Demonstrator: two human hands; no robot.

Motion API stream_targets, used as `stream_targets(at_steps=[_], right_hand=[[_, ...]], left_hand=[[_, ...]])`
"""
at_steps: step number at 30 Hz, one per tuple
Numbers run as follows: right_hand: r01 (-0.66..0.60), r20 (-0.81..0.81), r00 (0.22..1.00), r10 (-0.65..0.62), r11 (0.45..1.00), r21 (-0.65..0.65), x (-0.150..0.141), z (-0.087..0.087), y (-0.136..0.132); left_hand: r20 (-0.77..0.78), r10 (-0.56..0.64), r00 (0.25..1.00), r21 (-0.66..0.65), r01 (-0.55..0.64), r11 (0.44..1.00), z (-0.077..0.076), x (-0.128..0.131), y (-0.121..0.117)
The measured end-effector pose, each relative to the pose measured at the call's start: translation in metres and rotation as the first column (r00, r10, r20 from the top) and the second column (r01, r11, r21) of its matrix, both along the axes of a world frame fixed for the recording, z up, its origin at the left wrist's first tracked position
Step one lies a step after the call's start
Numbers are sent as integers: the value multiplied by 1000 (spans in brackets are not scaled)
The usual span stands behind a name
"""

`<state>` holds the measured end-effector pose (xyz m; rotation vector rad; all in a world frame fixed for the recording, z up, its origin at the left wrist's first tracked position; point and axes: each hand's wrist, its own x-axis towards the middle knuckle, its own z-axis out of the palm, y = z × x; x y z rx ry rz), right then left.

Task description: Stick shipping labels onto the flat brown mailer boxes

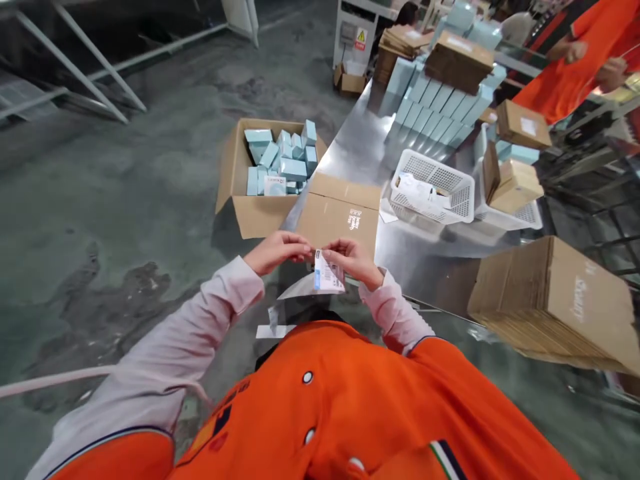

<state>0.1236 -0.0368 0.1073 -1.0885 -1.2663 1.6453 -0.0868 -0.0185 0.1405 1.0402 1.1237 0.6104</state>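
Over the steel table, my left hand and right hand are closed together, both pinching a barcode label by its top edge, just below a cardboard flap. Beyond it, an open carton holds pale blue boxes.

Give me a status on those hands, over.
Left hand, right hand pinching barcode label. Cardboard carton just beyond.

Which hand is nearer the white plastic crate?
Right. The right hand is below and left of the white plastic crate, not touching it; the left hand is farther left, beyond the right hand.
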Motion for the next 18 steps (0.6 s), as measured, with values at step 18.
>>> stream_targets(at_steps=[18], right_hand=[[-61,-7,998,62,998,6,51,21,2]], left_hand=[[14,-425,905,25,425,905,7,63,26]])
